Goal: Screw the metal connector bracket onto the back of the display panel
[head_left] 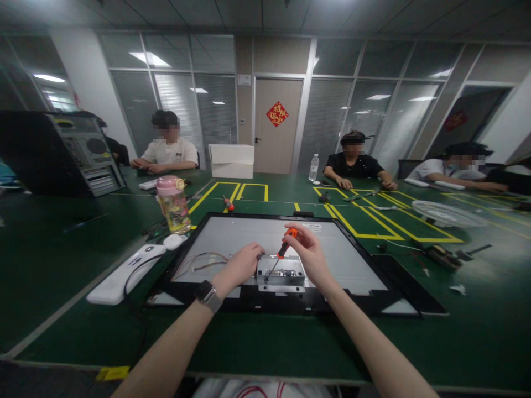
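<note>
A flat monitor panel (232,232) lies face down on the green table in front of me, its grey metal back up. A small metal circuit-board cover (286,273) sits near its front edge. My right hand (309,257) is closed round a screwdriver with an orange handle (286,243), its tip slanting down onto the cover. My left hand (243,265), with a watch on the wrist, rests closed at the cover's left edge; what its fingers pinch is too small to see. Thin wires (203,260) loop over the panel to the left.
A pink-lidded bottle (173,203), a white box-shaped device (124,273) and a computer tower (62,152) lie to my left. A white fan grille (448,213) and small tools lie right. Three people sit at the table's far side, with a white box (231,160) and water bottle (314,167).
</note>
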A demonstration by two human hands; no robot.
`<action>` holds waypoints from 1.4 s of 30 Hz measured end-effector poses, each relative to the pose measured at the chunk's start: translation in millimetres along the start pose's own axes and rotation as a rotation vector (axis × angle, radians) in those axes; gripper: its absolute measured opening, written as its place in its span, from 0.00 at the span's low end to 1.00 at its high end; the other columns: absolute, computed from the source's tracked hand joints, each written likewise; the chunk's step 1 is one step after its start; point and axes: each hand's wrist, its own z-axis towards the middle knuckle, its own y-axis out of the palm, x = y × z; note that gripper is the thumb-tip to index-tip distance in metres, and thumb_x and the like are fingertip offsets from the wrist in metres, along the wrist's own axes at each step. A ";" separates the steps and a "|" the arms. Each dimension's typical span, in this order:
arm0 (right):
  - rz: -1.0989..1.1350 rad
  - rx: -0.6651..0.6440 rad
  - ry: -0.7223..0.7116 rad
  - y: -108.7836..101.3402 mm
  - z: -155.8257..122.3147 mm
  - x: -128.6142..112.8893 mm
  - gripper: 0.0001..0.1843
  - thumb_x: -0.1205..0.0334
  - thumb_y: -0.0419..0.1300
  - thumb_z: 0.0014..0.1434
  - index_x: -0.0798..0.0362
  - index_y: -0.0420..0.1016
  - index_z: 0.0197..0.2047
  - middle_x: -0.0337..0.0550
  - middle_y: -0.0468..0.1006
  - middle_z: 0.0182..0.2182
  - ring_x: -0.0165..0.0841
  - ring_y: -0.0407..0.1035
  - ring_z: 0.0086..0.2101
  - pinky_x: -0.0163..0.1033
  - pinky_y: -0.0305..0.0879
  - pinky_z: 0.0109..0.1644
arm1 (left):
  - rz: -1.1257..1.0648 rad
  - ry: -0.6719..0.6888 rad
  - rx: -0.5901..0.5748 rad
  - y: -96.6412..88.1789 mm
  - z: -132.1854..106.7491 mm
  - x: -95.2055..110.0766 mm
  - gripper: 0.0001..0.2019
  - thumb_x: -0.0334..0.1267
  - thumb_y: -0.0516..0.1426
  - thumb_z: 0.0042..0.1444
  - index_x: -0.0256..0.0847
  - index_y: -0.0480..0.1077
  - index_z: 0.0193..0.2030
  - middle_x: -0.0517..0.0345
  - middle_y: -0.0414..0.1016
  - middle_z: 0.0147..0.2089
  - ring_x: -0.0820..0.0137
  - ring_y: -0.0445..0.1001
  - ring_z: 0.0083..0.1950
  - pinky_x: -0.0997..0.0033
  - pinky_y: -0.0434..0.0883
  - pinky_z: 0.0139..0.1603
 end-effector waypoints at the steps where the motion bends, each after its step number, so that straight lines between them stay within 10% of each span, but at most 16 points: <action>1: -0.051 0.030 -0.045 0.4 -1.0 -0.2 0.12 0.57 0.67 0.50 0.46 0.77 0.40 0.37 0.73 0.32 0.32 0.69 0.33 0.39 0.68 0.40 | 0.001 0.000 0.000 -0.1 -0.1 0.0 0.18 0.22 0.44 0.55 0.38 0.69 0.47 0.52 0.71 0.48 0.68 0.70 0.49 0.69 0.65 0.54; 9: -0.116 -0.070 -0.105 2.4 -8.3 -8.3 0.16 0.55 0.51 0.64 0.45 0.72 0.52 0.44 0.75 0.41 0.36 0.71 0.38 0.45 0.68 0.44 | 0.000 0.000 0.002 0.0 -0.3 0.4 0.18 0.22 0.45 0.55 0.38 0.69 0.47 0.51 0.71 0.49 0.67 0.70 0.51 0.69 0.65 0.56; 42: -0.282 0.129 -0.192 1.2 -6.6 -8.1 0.09 0.55 0.58 0.60 0.50 0.75 0.40 0.39 0.70 0.30 0.32 0.66 0.30 0.39 0.64 0.35 | -0.002 0.000 0.006 -0.3 -0.3 -0.1 0.18 0.22 0.45 0.56 0.38 0.70 0.46 0.51 0.71 0.49 0.68 0.70 0.50 0.69 0.66 0.55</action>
